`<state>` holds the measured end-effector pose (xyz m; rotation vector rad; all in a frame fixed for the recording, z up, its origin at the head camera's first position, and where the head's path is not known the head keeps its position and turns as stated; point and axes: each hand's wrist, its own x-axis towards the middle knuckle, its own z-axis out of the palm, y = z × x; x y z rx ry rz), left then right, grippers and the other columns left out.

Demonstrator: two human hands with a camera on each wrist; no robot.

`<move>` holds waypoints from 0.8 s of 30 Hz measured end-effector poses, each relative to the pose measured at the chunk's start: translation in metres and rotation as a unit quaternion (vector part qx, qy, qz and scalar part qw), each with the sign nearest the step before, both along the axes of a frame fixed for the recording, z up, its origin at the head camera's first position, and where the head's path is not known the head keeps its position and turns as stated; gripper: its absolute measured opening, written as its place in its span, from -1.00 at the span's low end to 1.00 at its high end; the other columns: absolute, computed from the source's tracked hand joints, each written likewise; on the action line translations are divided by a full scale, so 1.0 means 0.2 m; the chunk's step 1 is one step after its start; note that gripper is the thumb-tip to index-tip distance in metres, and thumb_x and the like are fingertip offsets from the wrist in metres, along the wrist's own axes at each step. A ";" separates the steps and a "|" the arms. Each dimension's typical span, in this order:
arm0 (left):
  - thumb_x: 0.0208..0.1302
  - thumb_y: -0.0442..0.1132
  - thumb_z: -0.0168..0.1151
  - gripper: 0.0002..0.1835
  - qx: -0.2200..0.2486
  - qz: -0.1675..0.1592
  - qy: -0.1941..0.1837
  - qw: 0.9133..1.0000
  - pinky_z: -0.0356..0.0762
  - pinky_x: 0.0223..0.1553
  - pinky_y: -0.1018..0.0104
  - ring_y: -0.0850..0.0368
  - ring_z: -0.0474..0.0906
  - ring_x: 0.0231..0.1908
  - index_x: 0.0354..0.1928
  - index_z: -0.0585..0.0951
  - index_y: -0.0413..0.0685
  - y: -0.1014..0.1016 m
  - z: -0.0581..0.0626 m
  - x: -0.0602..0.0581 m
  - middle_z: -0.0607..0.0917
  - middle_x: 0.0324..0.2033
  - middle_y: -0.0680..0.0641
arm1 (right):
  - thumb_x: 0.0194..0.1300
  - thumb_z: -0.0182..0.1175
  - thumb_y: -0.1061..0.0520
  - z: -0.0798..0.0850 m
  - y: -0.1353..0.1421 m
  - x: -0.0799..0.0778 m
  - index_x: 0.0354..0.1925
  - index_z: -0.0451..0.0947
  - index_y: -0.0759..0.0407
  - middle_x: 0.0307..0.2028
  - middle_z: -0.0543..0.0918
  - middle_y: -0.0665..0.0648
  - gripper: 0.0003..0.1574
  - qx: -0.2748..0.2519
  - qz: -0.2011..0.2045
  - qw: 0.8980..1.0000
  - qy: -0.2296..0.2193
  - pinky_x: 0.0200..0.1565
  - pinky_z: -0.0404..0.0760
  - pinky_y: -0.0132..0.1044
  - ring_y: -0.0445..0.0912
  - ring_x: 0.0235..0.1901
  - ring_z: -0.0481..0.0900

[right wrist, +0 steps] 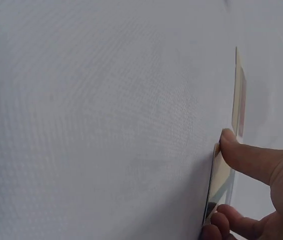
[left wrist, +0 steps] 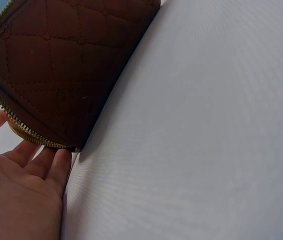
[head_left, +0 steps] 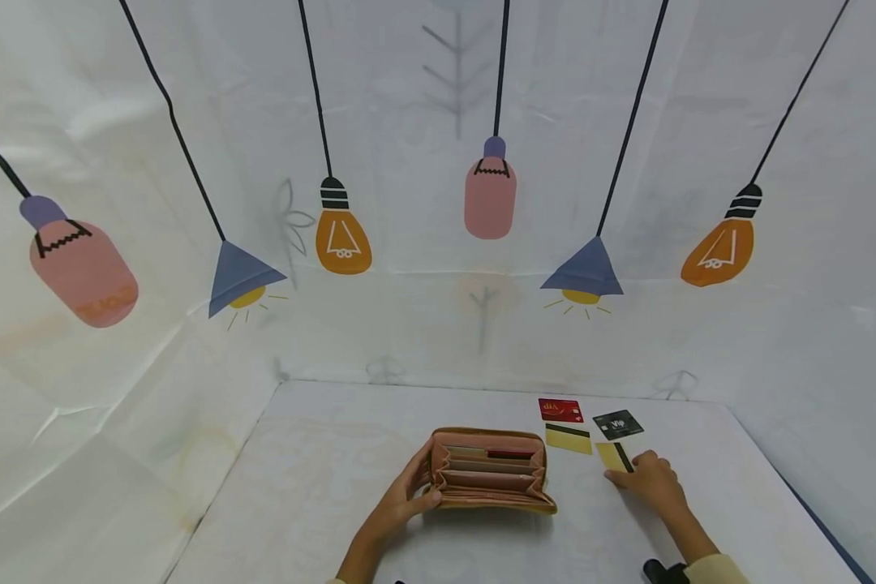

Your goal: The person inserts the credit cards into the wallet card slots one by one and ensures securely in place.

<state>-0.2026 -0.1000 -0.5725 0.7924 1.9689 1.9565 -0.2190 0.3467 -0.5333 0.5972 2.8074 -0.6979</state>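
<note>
A zip-around wallet [head_left: 491, 482] stands unzipped on the table, its pink inner pockets facing up and a few card edges showing in the rear slots. My left hand [head_left: 403, 501] grips its left end, thumb at the front corner. The left wrist view shows the wallet's brown quilted outside [left wrist: 66, 65] and gold zip teeth, with my fingertips [left wrist: 59, 162] at the lower corner. To the right, my right hand [head_left: 654, 484] pinches a yellow card [head_left: 612, 457] with a black stripe by its edges, thumb [right wrist: 246, 157] on one side and fingers on the other, low over the table.
Beyond the right hand lie a red VIP card [head_left: 560, 410], a black VIP card [head_left: 618, 424] and another yellow striped card [head_left: 569, 439]. The white table [head_left: 321, 454] meets a pale sheet wall [head_left: 409, 324] printed with hanging lamps. A black strap device [head_left: 664, 572] sits on the right wrist.
</note>
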 end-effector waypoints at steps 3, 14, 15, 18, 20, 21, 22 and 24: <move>0.45 -0.28 0.13 -0.14 0.004 0.002 -0.001 1.000 0.19 0.43 0.30 -0.24 -0.02 0.53 0.61 -0.12 0.12 0.00 0.00 0.00 -0.02 0.58 -0.19 | 0.11 0.46 -0.16 -0.01 0.01 0.00 0.06 0.37 0.77 -0.10 0.50 0.63 0.05 -0.017 0.001 1.000 0.000 -0.06 0.58 0.15 0.37 -0.10 0.52; 0.43 -0.25 0.16 -0.12 0.005 -0.002 -0.007 1.000 0.18 0.43 0.20 -0.19 0.03 0.52 0.61 -0.11 0.19 0.01 -0.01 0.00 0.04 0.57 -0.15 | 0.11 0.45 -0.15 -0.02 0.05 0.00 0.06 0.30 0.75 -0.05 0.48 0.64 0.05 -0.036 0.002 0.999 0.004 -0.02 0.56 0.14 0.36 -0.09 0.53; 0.43 -0.24 0.17 -0.11 0.002 -0.004 -0.011 1.000 0.16 0.45 0.13 -0.17 0.02 0.53 0.61 -0.12 0.22 0.00 -0.01 0.00 0.04 0.57 -0.13 | 0.14 0.43 -0.12 -0.02 0.05 0.01 0.06 0.29 0.72 -0.05 0.48 0.63 0.00 -0.039 0.001 0.999 0.003 -0.04 0.56 0.13 0.34 -0.09 0.53; 0.42 -0.20 0.20 -0.08 -0.005 -0.012 -0.021 1.000 0.12 0.46 0.00 -0.12 -0.02 0.54 0.60 -0.15 0.29 0.00 -0.01 0.00 -0.01 0.58 -0.08 | 0.21 0.39 -0.03 -0.01 0.06 0.02 0.04 0.29 0.64 -0.11 0.51 0.58 -0.17 -0.046 0.005 0.999 0.010 -0.13 0.56 0.03 0.26 -0.16 0.54; 0.42 -0.19 0.20 -0.07 -0.008 -0.014 -0.021 1.000 0.10 0.46 -0.04 -0.11 -0.04 0.55 0.60 -0.16 0.31 0.00 -0.01 0.00 -0.04 0.59 -0.07 | 0.24 0.34 0.04 -0.01 0.06 0.04 0.01 0.31 0.60 -0.16 0.54 0.53 -0.29 -0.051 0.014 0.998 0.026 -0.18 0.55 -0.02 0.21 -0.21 0.55; 0.41 -0.18 0.21 -0.07 -0.009 -0.014 -0.020 1.000 0.10 0.47 -0.02 -0.11 -0.05 0.56 0.60 -0.16 0.31 0.00 -0.02 0.00 -0.06 0.59 -0.06 | 0.25 0.32 0.07 -0.01 0.07 0.04 0.00 0.31 0.59 -0.18 0.54 0.51 -0.34 -0.056 0.018 0.998 0.036 -0.21 0.54 -0.05 0.18 -0.23 0.55; 0.41 -0.18 0.21 -0.07 -0.010 -0.014 -0.020 1.000 0.11 0.47 0.01 -0.10 -0.06 0.56 0.60 -0.16 0.31 0.00 -0.02 0.00 -0.07 0.60 -0.05 | 0.26 0.31 0.09 -0.01 0.07 0.05 -0.01 0.32 0.58 -0.21 0.55 0.49 -0.37 -0.056 0.023 0.997 0.046 -0.23 0.54 -0.06 0.15 -0.25 0.55; 0.41 -0.18 0.21 -0.07 -0.010 -0.012 -0.016 1.000 0.13 0.46 0.08 -0.11 -0.06 0.56 0.61 -0.16 0.29 0.00 -0.02 0.00 -0.07 0.60 -0.06 | 0.27 0.28 0.12 -0.01 0.07 0.05 -0.01 0.32 0.59 -0.23 0.56 0.48 -0.41 -0.061 0.028 0.996 0.063 -0.25 0.53 -0.07 0.13 -0.27 0.56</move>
